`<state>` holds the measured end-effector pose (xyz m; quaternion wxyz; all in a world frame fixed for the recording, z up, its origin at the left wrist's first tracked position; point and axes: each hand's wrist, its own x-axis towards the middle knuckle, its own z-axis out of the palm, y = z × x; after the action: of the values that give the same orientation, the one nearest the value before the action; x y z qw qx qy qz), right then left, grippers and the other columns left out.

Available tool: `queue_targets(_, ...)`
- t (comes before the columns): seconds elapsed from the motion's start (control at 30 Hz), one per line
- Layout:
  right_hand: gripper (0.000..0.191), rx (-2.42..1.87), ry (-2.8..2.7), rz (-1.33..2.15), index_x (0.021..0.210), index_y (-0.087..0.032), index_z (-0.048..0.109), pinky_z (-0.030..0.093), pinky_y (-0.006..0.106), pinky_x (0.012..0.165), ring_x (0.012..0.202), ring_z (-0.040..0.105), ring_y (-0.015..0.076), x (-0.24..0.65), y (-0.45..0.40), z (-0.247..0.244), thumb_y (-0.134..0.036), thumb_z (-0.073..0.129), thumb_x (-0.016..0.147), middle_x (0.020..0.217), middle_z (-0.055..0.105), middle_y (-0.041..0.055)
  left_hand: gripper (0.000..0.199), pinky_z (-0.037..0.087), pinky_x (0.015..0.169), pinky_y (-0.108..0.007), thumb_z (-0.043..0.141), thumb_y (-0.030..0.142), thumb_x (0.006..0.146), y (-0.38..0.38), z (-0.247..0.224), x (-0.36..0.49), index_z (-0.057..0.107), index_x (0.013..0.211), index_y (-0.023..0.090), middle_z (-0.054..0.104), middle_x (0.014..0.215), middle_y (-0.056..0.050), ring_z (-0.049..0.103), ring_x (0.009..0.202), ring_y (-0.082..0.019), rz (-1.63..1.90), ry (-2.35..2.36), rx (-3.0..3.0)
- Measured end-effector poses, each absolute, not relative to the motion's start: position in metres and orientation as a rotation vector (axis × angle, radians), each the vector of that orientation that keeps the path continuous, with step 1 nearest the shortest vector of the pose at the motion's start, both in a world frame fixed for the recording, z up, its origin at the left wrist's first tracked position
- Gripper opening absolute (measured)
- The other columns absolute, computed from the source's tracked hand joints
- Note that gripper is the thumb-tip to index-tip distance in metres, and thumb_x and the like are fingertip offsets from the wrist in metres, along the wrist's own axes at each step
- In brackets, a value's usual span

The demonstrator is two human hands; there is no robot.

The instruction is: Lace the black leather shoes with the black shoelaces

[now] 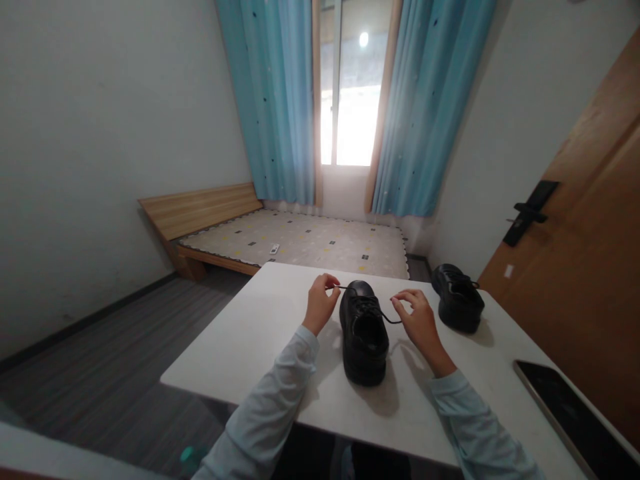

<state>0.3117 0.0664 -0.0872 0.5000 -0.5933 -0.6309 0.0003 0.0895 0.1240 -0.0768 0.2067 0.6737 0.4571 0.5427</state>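
Note:
A black lace-up shoe (366, 337) stands on the white table, its heel toward me and its toe pointing away. My left hand (323, 303) is at the shoe's left side, with thumb and fingertips pinched on one end of the shoelace, drawn out nearly straight. On the other side my right hand (417, 320) is closed in a loose pinch. The other end of the black shoelace (393, 321) droops from the shoe to this hand's thumb side; exactly where the fingers grip it is hidden. The laces cross over the shoe's tongue.
Farther right on the white table (250, 353) stands a second black shoe (459, 300). A dark phone or tablet (570, 413) lies near the right edge. Beyond the table are a bed (310, 237) with a white remote (275, 249), blue curtains (280, 100) and a wooden door (590, 220).

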Motion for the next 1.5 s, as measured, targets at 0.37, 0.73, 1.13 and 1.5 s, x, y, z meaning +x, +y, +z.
queue_targets(0.37,0.017,-1.314,-1.715,0.037,0.087,-0.018,0.062,0.046,0.038,0.079,0.085,0.058,0.0215,0.298,0.057,-0.078,-0.031,0.051,0.086,0.086,0.062,0.0066,0.006,0.042,0.086,-0.034,0.059,0.024,0.079,0.112,-0.069,0.092,0.06,0.083,0.019,0.061,0.087,-0.002,0.054,0.091,-0.018,1.435,1.075,2.138)
queue_targets(0.73,0.023,-1.086,-1.965,0.029,0.107,-0.022,0.062,0.049,0.038,0.086,0.097,0.059,0.0213,0.285,0.051,-0.078,-0.023,0.053,0.087,0.101,0.064,0.008,0.027,0.041,0.089,-0.035,0.072,0.033,0.068,0.105,-0.073,0.102,0.063,0.09,0.02,0.059,0.096,-0.005,0.05,0.098,-0.022,1.063,0.877,2.362)
queue_targets(1.13,0.021,-1.182,-2.037,-0.026,0.098,-0.021,0.065,0.049,0.037,0.077,0.086,0.06,0.0214,0.278,0.051,-0.072,-0.019,0.046,0.087,0.09,0.065,0.0072,0.027,0.04,0.091,-0.036,0.071,0.025,0.066,0.106,-0.074,0.101,0.059,0.091,0.02,0.057,0.097,-0.004,0.049,0.1,-0.022,1.019,0.881,2.339)
queue_targets(1.5,0.018,-1.478,-2.378,-0.462,0.094,-0.022,0.063,0.037,0.032,0.067,0.079,0.059,0.0214,0.262,0.049,-0.045,-0.013,0.052,0.083,0.084,0.066,0.0075,0.028,0.04,0.092,-0.036,0.07,0.022,0.064,0.109,-0.078,0.101,0.059,0.09,0.018,0.056,0.097,-0.006,0.049,0.099,-0.022,1.026,0.851,2.347)
